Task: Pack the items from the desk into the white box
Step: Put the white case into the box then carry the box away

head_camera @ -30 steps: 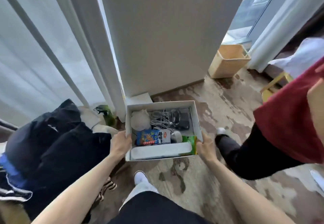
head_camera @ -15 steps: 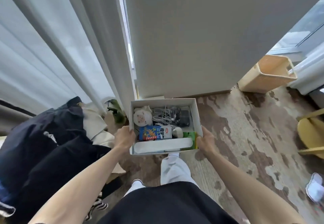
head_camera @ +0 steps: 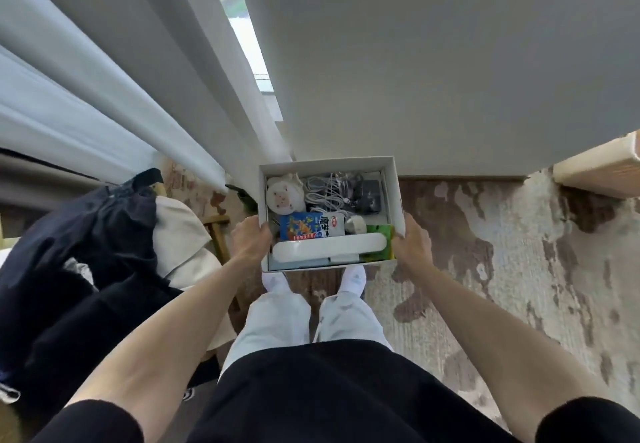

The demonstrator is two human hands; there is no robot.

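I hold the white box (head_camera: 394, 193) in front of me above the floor, close to a grey wall. My left hand (head_camera: 250, 238) grips its left wall and my right hand (head_camera: 412, 245) grips its right wall. Inside lie a round white item (head_camera: 284, 197), a tangle of white cables (head_camera: 329, 191), a dark block (head_camera: 371, 195), a blue and white carton (head_camera: 311, 226), a long white bar (head_camera: 329, 247) and a green packet (head_camera: 381, 234).
A grey wall (head_camera: 433, 61) stands straight ahead, white curtains (head_camera: 104, 78) hang at the left. Dark and cream clothes (head_camera: 104, 252) are piled at the left. A tan bin (head_camera: 602, 165) stands at the right on the patterned rug (head_camera: 519, 252). My feet are under the box.
I have walked toward the wall with the box held in both hands; the wall is nearer and the tan bin has slid to the right edge. The other person is out of view.
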